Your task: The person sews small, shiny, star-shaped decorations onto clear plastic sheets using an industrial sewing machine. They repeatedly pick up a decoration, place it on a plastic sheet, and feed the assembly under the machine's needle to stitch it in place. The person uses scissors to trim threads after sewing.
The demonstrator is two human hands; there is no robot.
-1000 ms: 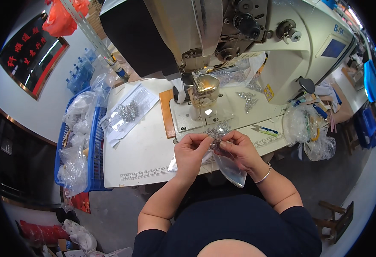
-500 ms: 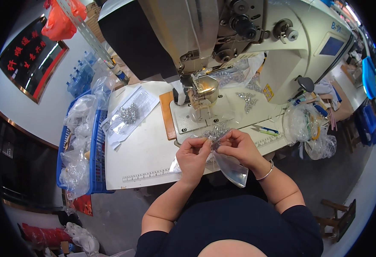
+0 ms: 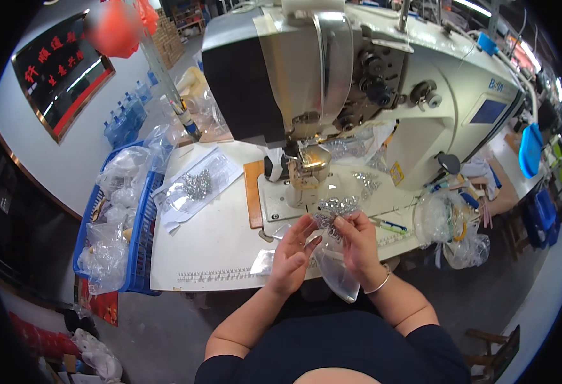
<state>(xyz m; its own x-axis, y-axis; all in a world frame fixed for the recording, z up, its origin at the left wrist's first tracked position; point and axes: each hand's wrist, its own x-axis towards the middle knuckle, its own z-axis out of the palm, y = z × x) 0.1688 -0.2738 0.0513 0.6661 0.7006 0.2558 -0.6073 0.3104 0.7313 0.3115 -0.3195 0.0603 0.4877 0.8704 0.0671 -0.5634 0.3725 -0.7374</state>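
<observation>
Tabletop: a white sewing table (image 3: 194,246) is carrying a measuring scale (image 3: 217,276) along its near edge; an industrial sewing machine (image 3: 444,121) is standing over it.
Room: a blue plastic basket (image 3: 142,233) is holding clear bags at the table's left; blue water bottles (image 3: 125,118) are standing by the wall.
Appliqué: the silver rhinestone appliqué (image 3: 339,205) is glittering in a dense cluster above the near edge, clear film (image 3: 337,276) hanging below.
Right fingers: the right hand (image 3: 359,242) is pinching it.
Left fingers: the left hand (image 3: 288,259) is holding thumb and fingers apart beside it; contact is unclear.
</observation>
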